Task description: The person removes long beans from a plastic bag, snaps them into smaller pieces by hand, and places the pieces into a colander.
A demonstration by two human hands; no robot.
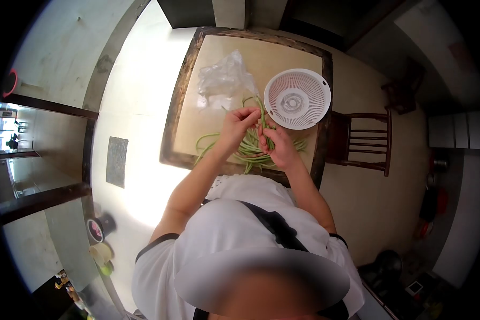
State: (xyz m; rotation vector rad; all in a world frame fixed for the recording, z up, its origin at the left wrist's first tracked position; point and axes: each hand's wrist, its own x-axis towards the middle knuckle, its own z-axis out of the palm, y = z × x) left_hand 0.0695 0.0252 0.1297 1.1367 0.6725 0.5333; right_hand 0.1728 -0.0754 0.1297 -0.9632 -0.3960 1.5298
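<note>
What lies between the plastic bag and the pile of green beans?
In the head view, the left hand and part of the held beans come between the plastic bag and the bean pile, with some bare tabletop beside the hand.

I can't count the long green beans (269, 143) in the right hand (272, 140); its curled fingers cover part of them. What the left hand (244, 121) pinches is too small for me to tell. The brown-edged table (192, 125) hides part of the dark wooden slatted chair (369, 143) from me.
</note>
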